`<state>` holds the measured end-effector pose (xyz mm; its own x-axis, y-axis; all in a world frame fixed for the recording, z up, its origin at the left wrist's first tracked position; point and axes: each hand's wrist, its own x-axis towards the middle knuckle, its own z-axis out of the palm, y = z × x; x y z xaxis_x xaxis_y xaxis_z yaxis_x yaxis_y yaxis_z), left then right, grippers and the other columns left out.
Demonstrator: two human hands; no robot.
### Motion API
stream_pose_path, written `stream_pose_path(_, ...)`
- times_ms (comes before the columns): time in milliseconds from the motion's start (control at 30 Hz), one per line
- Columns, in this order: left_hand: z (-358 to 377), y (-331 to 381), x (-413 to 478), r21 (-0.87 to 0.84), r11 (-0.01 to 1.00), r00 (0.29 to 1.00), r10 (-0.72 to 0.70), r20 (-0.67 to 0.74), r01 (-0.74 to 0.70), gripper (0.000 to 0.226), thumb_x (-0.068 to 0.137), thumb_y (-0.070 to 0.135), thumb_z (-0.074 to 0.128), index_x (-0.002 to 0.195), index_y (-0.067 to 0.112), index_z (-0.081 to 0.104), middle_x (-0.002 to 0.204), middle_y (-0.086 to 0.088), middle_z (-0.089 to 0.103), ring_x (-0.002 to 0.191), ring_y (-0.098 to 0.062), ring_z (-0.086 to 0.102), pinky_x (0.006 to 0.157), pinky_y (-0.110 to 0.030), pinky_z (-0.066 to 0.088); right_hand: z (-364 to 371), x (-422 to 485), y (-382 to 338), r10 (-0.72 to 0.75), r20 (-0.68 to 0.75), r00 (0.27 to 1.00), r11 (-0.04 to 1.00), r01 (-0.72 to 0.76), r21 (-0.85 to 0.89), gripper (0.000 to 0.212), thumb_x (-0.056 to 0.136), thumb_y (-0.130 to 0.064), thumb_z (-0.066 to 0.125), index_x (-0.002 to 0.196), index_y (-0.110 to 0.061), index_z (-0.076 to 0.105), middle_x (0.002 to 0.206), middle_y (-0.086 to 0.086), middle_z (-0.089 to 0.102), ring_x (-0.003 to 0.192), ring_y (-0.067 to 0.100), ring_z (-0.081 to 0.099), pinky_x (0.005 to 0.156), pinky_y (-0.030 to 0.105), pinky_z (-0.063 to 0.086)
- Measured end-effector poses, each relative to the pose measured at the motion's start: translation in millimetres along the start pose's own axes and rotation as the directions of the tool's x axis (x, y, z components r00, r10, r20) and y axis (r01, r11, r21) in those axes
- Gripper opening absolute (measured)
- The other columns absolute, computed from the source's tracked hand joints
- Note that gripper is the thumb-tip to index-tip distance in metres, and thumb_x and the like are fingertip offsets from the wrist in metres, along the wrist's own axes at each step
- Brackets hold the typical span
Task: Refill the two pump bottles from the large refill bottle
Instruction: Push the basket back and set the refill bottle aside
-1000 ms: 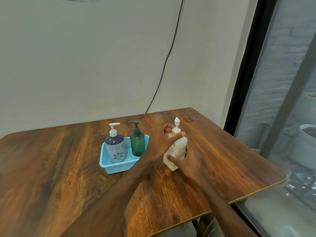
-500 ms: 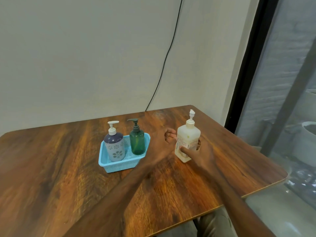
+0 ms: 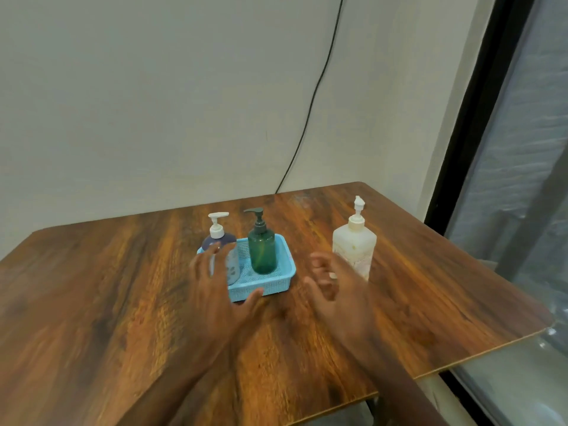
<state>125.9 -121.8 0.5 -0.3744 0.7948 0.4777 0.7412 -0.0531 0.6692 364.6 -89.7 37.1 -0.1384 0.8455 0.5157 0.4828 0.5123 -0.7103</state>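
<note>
Both hands have been withdrawn from the refill bottle (image 3: 354, 247), now set upright near the table's (image 3: 92, 302) right edge. The left hand (image 3: 215, 281) is spread open, empty, before the purple pump bottle (image 3: 229, 256); the right hand (image 3: 335, 287) is loosely open, empty. The green pump bottle (image 3: 261, 247) shares the basket (image 3: 273, 285). No pump is unscrewed yet.

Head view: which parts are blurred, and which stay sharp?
In the head view, both the left hand and the right hand are smeared by motion blur, fingers spread; the green bottle, the large refill bottle and the blue basket look sharp, in soft, even light.
</note>
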Motion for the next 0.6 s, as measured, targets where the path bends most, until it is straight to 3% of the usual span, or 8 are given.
stream_pose_path(67, -19, -25, -2, 0.145, 0.986, 0.99, -0.095, 0.104, 0.08, 0.091, 0.067, 0.086, 0.068, 0.142, 0.039, 0.047, 0.15, -0.001, 0.051, 0.141, -0.026, 0.048, 0.115, -0.05, 0.044, 32, 13, 4, 0.005, 0.236, 0.972, 0.999, 0.007, -0.048, 0.053, 0.088, -0.042, 0.073, 0.136, -0.037, 0.051, 0.138, -0.016, 0.052, 0.122, 0.002, 0.052, 0.101, 0.021, 0.048)
stream_pose_path(133, -32, -41, -3, 0.261, 0.957, 0.969, -0.174, 0.176, 0.124, 0.08, 0.071, 0.077, 0.075, 0.138, 0.04, 0.052, 0.145, -0.001, 0.055, 0.13, -0.018, 0.054, 0.106, -0.035, 0.048, 62, 27, 15, 0.077, 0.369, 0.926, 0.99, -0.027, -0.139, 0.061, 0.087, -0.051, 0.069, 0.142, -0.038, 0.048, 0.146, -0.007, 0.049, 0.131, 0.01, 0.046, 0.107, 0.029, 0.042)
stream_pose_path(167, -35, -45, -2, 0.243, 0.962, 0.968, -0.169, 0.186, 0.122, 0.068, 0.075, 0.063, 0.082, 0.134, 0.036, 0.059, 0.132, 0.003, 0.062, 0.112, -0.008, 0.06, 0.091, -0.023, 0.05, 72, 32, 19, 0.103, 0.403, 0.91, 0.988, -0.046, -0.149, 0.058, 0.087, -0.052, 0.069, 0.14, -0.036, 0.052, 0.143, -0.006, 0.052, 0.127, 0.009, 0.049, 0.101, 0.022, 0.043)
stream_pose_path(233, -37, -52, 6, 0.168, 0.984, 0.977, -0.1, 0.189, 0.068, 0.039, 0.078, 0.046, 0.087, 0.112, 0.031, 0.075, 0.101, 0.011, 0.074, 0.08, 0.0, 0.062, 0.066, -0.017, 0.046, 79, 38, 21, 0.123, 0.42, 0.899, 0.989, -0.075, -0.13, 0.042, 0.087, -0.049, 0.071, 0.124, -0.03, 0.066, 0.126, -0.01, 0.063, 0.106, 0.0, 0.056, 0.077, 0.005, 0.041)
stream_pose_path(300, -36, -55, 13, 0.14, 0.989, 0.981, -0.073, 0.181, 0.048, 0.026, 0.078, 0.045, 0.088, 0.098, 0.03, 0.08, 0.086, 0.016, 0.075, 0.071, 0.0, 0.065, 0.057, -0.015, 0.045, 81, 41, 25, 0.12, 0.4, 0.909, 0.991, -0.086, -0.101, 0.029, 0.085, -0.045, 0.074, 0.107, -0.026, 0.074, 0.103, -0.015, 0.065, 0.086, 0.001, 0.058, 0.066, 0.004, 0.041)
stream_pose_path(400, -31, -60, 18, 0.12, 0.991, 0.979, -0.084, 0.188, 0.062, 0.031, 0.078, 0.047, 0.087, 0.103, 0.029, 0.081, 0.094, 0.017, 0.077, 0.075, 0.0, 0.069, 0.06, -0.02, 0.054, 84, 49, 34, 0.125, 0.372, 0.92, 0.99, -0.093, -0.102, 0.024, 0.083, -0.044, 0.077, 0.1, -0.027, 0.075, 0.098, -0.015, 0.064, 0.082, 0.002, 0.059, 0.061, 0.009, 0.041)
stream_pose_path(500, -27, -62, 34, 0.111, 0.992, 0.981, -0.079, 0.18, 0.059, 0.033, 0.08, 0.046, 0.085, 0.107, 0.027, 0.08, 0.103, 0.015, 0.077, 0.084, -0.002, 0.07, 0.068, -0.032, 0.061, 92, 64, 37, 0.116, 0.369, 0.922, 0.993, -0.094, -0.077, 0.022, 0.082, -0.042, 0.077, 0.099, -0.027, 0.076, 0.102, -0.012, 0.065, 0.086, 0.002, 0.06, 0.066, 0.01, 0.042)
stream_pose_path(600, -23, -63, 63, 0.119, 0.992, 0.986, -0.061, 0.156, 0.042, 0.03, 0.084, 0.044, 0.082, 0.107, 0.025, 0.079, 0.106, 0.012, 0.077, 0.087, -0.003, 0.071, 0.068, -0.025, 0.06, 103, 91, 39, 0.131, 0.355, 0.926, 0.991, -0.12, -0.052, 0.024, 0.082, -0.038, 0.079, 0.102, -0.024, 0.075, 0.104, -0.013, 0.064, 0.09, 0.002, 0.061, 0.07, 0.01, 0.046)
